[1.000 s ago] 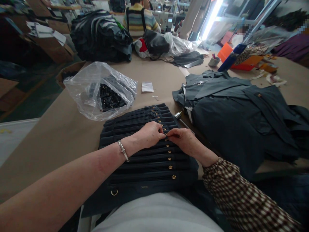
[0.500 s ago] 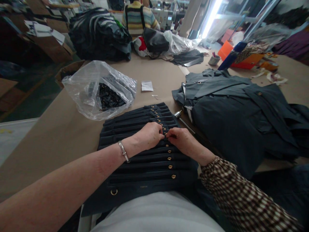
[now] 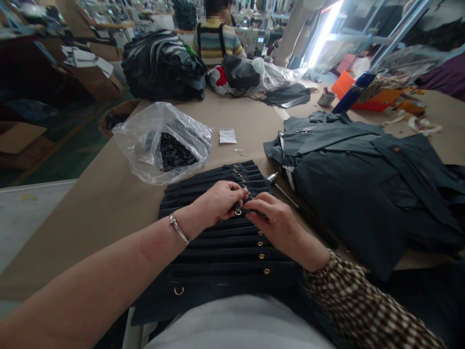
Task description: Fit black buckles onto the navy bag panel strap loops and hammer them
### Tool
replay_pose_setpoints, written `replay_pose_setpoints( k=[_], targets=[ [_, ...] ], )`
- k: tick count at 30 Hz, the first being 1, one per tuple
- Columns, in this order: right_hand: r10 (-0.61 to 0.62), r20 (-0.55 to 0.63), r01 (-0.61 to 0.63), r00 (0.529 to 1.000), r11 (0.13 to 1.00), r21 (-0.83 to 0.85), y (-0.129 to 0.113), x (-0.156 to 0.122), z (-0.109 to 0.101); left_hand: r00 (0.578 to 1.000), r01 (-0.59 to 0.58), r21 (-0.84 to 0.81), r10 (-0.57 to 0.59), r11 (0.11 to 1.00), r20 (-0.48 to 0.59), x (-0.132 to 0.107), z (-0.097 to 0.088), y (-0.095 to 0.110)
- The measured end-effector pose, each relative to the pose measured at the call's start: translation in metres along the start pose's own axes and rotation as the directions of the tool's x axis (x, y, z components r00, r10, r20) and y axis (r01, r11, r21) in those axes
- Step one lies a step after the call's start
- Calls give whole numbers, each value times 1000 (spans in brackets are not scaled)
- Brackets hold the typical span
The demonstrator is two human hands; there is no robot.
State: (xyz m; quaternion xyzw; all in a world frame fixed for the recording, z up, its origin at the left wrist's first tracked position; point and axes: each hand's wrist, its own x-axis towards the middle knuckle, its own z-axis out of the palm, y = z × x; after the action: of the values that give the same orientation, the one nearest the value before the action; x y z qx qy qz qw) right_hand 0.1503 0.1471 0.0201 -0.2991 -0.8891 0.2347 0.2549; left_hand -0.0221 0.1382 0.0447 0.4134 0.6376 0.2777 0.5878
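Observation:
A stack of dark navy bag panels (image 3: 218, 265) lies overlapped in front of me, each with a zip and a gold-coloured zip slider (image 3: 266, 271) near its right end. Above the middle of the stack, my left hand (image 3: 225, 198) pinches a short dark strap with a small gold ring (image 3: 238, 212) showing below its fingers. My right hand (image 3: 279, 220) is close beside it, fingertips closed near the ring; what they grip is mostly hidden. A larger gold D-ring (image 3: 178, 290) sits on the nearest panel.
Left of the stack, a clear plastic bag (image 3: 136, 160) holds dark straps with rings. Dark fabric pieces (image 3: 348, 189) are heaped at right, near a metal-tipped tool (image 3: 272, 178). A white paper square (image 3: 227, 136) lies ahead. A person (image 3: 214, 41) sits beyond the table.
Both hands have lifted slightly off the sliders, and a dark strap with a gold ring now shows at my left fingers. The whole view has shifted a little.

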Motion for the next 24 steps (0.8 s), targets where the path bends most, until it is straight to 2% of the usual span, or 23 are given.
replay_pose_setpoints(
  k=[2,4,8,11,13,15,18,20,24],
  targets=[
    [-107,-33,107,994,994,-11,-8,4,4,999,7,-205,0,979,36,-1,3,0],
    [-150,-60,149,987,988,-31,-10,7,10,1000,-5,-306,14,952,25,-1,6,-1],
    [-126,-69,132,990,986,104,-6,10,13,1000,7,-306,-4,952,9,-4,8,-3],
    [57,-109,-31,992,975,220,-3,10,6,998,27,-261,-11,965,59,-9,7,-5],
    [245,-120,-196,962,927,319,-1,9,1,996,15,-260,8,965,88,-13,7,-6],
    [381,-73,-312,922,839,446,1,8,-3,993,-11,-240,38,971,108,-15,7,-6],
    [455,1,-380,891,743,551,6,1,-5,994,-58,-55,62,997,86,-13,9,-7],
    [441,14,-386,898,770,508,9,-6,-4,992,-122,160,115,980,53,-9,10,-7],
    [365,51,-363,930,885,291,19,-21,-2,960,-274,521,265,808,93,-1,13,-7]
  ],
)
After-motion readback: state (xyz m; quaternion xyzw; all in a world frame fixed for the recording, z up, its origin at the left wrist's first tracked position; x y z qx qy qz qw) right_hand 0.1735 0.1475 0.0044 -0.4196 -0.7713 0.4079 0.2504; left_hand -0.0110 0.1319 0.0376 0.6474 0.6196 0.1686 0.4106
